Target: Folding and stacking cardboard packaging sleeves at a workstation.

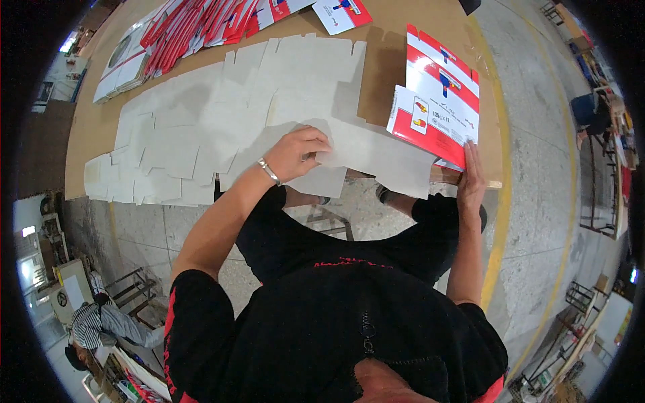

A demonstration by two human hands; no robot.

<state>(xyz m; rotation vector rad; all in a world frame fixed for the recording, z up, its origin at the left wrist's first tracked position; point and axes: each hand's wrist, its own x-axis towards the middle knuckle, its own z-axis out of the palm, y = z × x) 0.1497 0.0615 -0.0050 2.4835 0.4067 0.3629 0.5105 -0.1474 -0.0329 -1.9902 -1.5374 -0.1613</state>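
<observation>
- Desk [386, 57]: overlapping white-backed carton blanks [195, 121] laid flat, none formed up.
- Left grip [299, 154]: pinching near white blank [336, 161].
- Right grip [472, 178]: on printed blank [440, 114], desk's right; thumb hidden, pinch can't tell.
- Far-left printed pile [201, 27]: seemingly unspread.

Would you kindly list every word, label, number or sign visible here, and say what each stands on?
I can say where print stands, without copying its wording:
Red-and-white carton at the right hand: dark print on white panels, much of it too small to read.
Carton piece at the table's far edge: print too small.
Red-edged carton pile: print overlapped and blurred.
Black clothing: red lettering, too small.
Pale sheets: none visible.
</observation>
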